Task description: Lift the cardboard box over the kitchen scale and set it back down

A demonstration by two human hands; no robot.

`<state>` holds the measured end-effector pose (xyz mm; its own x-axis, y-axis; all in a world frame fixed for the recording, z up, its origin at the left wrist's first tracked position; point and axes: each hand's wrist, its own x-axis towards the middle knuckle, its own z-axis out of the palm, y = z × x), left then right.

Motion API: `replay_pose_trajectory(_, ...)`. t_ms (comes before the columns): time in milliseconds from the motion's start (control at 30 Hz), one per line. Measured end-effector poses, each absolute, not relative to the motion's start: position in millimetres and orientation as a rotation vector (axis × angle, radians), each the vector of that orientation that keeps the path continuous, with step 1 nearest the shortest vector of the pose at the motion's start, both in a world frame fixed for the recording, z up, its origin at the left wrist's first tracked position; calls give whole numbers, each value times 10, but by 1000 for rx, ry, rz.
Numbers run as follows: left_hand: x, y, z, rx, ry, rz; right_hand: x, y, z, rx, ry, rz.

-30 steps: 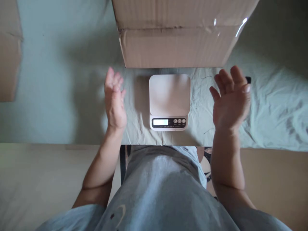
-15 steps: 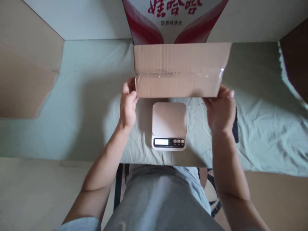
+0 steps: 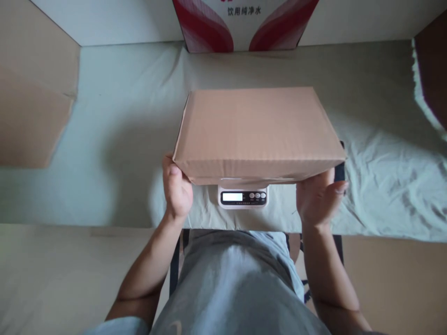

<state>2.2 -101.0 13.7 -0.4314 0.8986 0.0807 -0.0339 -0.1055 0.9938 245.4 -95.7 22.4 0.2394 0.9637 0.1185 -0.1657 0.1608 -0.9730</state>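
A brown cardboard box (image 3: 256, 128) is held level between my two hands, its broad plain face upward. My left hand (image 3: 177, 188) grips the lower left front corner, thumb along the side and fingers hidden beneath. At the right front corner, my right hand (image 3: 319, 197) holds the box from below, its thumb out to the side. Under the box stands a white kitchen scale (image 3: 243, 197); only its front strip with a lit display and several buttons shows. Its weighing plate is hidden, so I cannot tell whether the box touches it.
Green-grey cloth (image 3: 132, 102) covers the table. A white carton with red patterns and lettering (image 3: 242, 28) stands at the back. Brown cardboard (image 3: 35, 93) is at the left, a dark brown panel (image 3: 433, 79) at the right. A dark object (image 3: 340, 163) lies partly hidden beside the box.
The box has turned from showing its taped side to showing its broad plain face upward. It has come nearer me, over the scale, and both hands have moved toward me with it.
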Motion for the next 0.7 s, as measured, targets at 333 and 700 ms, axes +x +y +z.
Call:
replay_pose_trajectory(333, 28, -1036, 47, 961, 1261, 1751, 2542, -1046, 33, -1081, -865, 1070)
replay_pose_trajectory(700, -143, -1147, -121, 888, 1345, 1686, 2626, -1028, 80, -1151, -770, 1013)
